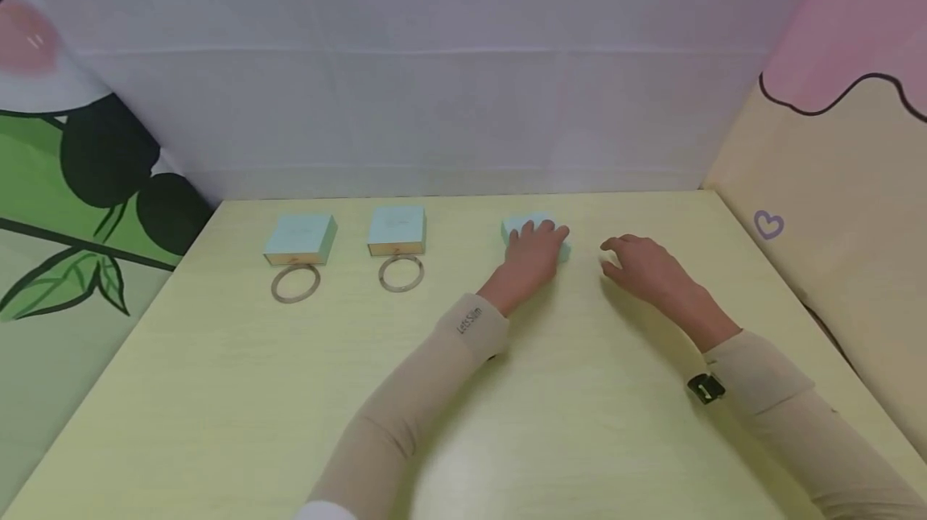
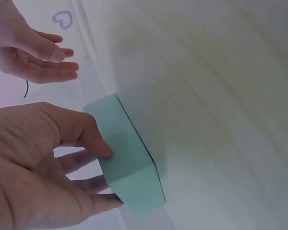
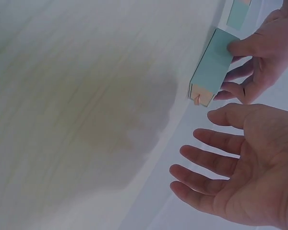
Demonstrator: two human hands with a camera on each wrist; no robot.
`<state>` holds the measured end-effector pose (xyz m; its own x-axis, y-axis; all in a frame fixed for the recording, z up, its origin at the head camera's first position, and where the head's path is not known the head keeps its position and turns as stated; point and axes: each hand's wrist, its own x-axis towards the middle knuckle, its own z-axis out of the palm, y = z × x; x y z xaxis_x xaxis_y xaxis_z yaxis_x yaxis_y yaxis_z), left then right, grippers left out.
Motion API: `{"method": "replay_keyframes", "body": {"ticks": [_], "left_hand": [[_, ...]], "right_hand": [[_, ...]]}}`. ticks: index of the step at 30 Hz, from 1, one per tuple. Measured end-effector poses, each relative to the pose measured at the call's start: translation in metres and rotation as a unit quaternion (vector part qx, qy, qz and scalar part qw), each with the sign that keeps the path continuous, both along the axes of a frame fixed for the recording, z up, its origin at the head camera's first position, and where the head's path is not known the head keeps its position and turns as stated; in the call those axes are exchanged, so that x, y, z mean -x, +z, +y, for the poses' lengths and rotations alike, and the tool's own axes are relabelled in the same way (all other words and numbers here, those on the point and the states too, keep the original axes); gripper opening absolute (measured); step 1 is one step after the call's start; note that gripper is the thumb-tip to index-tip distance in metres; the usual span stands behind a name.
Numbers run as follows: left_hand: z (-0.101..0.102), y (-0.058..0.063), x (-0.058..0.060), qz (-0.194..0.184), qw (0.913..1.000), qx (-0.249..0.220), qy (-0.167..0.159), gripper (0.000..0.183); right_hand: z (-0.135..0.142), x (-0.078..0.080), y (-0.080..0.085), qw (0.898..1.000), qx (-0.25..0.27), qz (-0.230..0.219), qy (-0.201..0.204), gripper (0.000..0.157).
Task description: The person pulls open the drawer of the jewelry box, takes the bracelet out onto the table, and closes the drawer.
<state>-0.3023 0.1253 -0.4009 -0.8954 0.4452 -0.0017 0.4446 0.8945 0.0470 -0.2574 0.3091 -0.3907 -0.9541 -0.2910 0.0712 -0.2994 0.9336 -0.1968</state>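
Note:
My left hand (image 1: 532, 258) grips a mint-green drawer-style gift box (image 2: 127, 158) on the table's right half. In the left wrist view, its thumb presses one long side while the other fingers reach round the far side. A small ribbon tab (image 3: 197, 99) sticks out of the box's pale end, which faces my right hand in the right wrist view. To the right of the box, my right hand (image 1: 648, 270) is held above the table with fingers spread and loosely bent, holding nothing. Much of the box is hidden by my left hand in the head view.
Two similar mint-green boxes stand toward the back left, a left one (image 1: 300, 237) and a middle one (image 1: 397, 229). In front of each lies a pale bangle, the left bangle (image 1: 295, 301) and the middle bangle (image 1: 401, 290). A fabric-like wall (image 1: 449, 117) rises behind the table.

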Motion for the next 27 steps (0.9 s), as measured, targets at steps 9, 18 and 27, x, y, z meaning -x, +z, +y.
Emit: {"method": "replay_keyframes", "body": {"ticks": [9,18,27], "left_hand": [[-0.010,0.003,0.008,-0.019,0.9996,-0.018,-0.010,0.054],[-0.014,-0.003,0.014,-0.032,0.9987,0.036,0.017,0.077],[-0.019,0.003,0.019,-0.029,0.9948,0.087,-0.045,0.071]], "right_hand": [[-0.006,0.004,0.003,1.000,-0.001,-0.006,0.006,0.036],[-0.019,0.019,0.003,0.999,-0.016,-0.024,0.012,0.036],[-0.027,0.029,-0.001,0.999,-0.012,-0.019,0.023,0.033]]}}
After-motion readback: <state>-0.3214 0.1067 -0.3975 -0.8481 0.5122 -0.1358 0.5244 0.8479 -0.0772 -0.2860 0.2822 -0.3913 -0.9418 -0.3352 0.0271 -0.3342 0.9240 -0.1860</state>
